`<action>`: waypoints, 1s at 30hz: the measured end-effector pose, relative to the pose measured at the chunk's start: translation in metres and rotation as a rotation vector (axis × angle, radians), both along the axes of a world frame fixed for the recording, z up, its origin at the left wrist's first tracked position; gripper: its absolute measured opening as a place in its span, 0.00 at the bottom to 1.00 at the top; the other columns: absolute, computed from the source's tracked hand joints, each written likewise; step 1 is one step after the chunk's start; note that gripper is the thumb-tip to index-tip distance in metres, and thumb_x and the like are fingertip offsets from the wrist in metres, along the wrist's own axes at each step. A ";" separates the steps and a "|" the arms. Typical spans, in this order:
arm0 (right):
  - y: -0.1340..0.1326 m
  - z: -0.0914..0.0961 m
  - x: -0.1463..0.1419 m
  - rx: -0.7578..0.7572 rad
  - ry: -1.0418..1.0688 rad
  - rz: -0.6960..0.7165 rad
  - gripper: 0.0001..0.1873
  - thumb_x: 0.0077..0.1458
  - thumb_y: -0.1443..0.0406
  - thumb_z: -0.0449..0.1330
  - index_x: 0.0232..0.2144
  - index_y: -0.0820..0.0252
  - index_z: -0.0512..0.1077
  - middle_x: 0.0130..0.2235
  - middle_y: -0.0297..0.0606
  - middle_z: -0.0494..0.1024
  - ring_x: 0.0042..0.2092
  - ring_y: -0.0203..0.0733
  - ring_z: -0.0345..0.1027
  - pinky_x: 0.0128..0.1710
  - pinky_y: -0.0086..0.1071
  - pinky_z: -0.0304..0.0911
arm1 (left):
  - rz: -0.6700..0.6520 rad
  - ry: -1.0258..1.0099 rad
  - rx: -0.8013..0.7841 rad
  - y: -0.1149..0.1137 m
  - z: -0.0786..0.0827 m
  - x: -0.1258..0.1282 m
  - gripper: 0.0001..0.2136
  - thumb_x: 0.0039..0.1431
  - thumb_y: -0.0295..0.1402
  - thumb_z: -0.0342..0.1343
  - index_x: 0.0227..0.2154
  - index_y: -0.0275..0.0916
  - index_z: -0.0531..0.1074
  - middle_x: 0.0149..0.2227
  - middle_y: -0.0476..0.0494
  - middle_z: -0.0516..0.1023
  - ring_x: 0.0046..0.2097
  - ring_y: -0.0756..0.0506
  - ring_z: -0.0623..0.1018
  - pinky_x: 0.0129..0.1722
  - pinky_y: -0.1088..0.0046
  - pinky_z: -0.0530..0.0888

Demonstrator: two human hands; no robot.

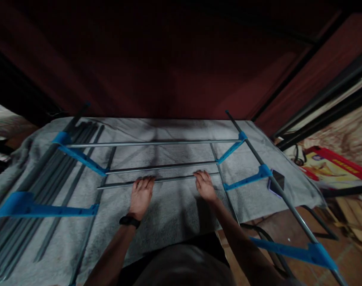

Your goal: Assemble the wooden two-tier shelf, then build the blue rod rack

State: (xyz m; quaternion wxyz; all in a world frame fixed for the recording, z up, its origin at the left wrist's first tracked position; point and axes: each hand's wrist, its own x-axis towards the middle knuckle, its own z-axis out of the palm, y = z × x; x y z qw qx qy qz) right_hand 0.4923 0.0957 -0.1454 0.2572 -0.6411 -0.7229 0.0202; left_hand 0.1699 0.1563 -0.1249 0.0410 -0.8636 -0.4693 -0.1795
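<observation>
My left hand (142, 194), with a black band on the wrist, has its fingers closed over a thin grey metal tube (175, 179). Farther along the same tube, my right hand (205, 186) grips it near its right end. The tube lies crosswise in a frame of grey poles, its left end over the left inner pole (87, 226). Behind it, two crossbars (169, 165) span blue plastic brackets (84, 159) on the left and blue brackets (232, 151) on the right. Nearer me, one left bracket (58, 209) and one right bracket (243, 183) carry no crossbar.
Several loose grey tubes (54, 178) lie at the left on a grey cloth (169, 222) covering the table. A phone (276, 183) rests beneath the right outer pole. A lower right bracket (291, 252) overhangs the table edge. A red and yellow package (336, 169) sits at the right.
</observation>
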 end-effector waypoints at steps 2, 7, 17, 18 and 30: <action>0.000 0.000 0.000 -0.018 0.004 -0.001 0.21 0.63 0.72 0.48 0.56 0.59 0.69 0.55 0.44 0.74 0.59 0.45 0.64 0.68 0.49 0.50 | 0.011 0.003 0.006 0.002 0.002 0.002 0.18 0.67 0.27 0.43 0.54 0.35 0.73 0.49 0.35 0.79 0.51 0.36 0.75 0.54 0.53 0.69; -0.001 -0.002 -0.002 0.003 0.038 -0.021 0.22 0.64 0.71 0.47 0.57 0.57 0.69 0.54 0.44 0.74 0.60 0.46 0.63 0.68 0.51 0.50 | -0.002 -0.006 0.026 0.001 0.001 0.003 0.18 0.68 0.30 0.44 0.54 0.35 0.73 0.49 0.35 0.79 0.51 0.36 0.75 0.54 0.54 0.68; -0.008 -0.012 0.000 0.082 0.009 0.000 0.22 0.64 0.69 0.46 0.56 0.59 0.69 0.53 0.45 0.73 0.59 0.49 0.62 0.63 0.50 0.56 | 0.012 0.036 -0.057 -0.012 0.007 0.004 0.20 0.65 0.23 0.44 0.57 0.36 0.71 0.52 0.36 0.76 0.52 0.38 0.74 0.57 0.56 0.67; -0.007 -0.014 0.002 0.095 0.004 0.007 0.22 0.65 0.69 0.46 0.56 0.58 0.69 0.53 0.45 0.74 0.59 0.49 0.63 0.63 0.50 0.57 | 0.016 0.043 -0.073 -0.013 0.009 0.005 0.20 0.66 0.23 0.45 0.57 0.37 0.71 0.52 0.36 0.76 0.52 0.39 0.74 0.58 0.56 0.67; -0.003 -0.017 0.002 0.131 -0.121 0.099 0.21 0.68 0.61 0.47 0.58 0.58 0.68 0.53 0.48 0.75 0.56 0.52 0.66 0.60 0.52 0.58 | 0.004 0.068 -0.132 -0.016 0.010 0.008 0.18 0.69 0.25 0.44 0.57 0.36 0.69 0.53 0.39 0.75 0.54 0.42 0.73 0.61 0.60 0.66</action>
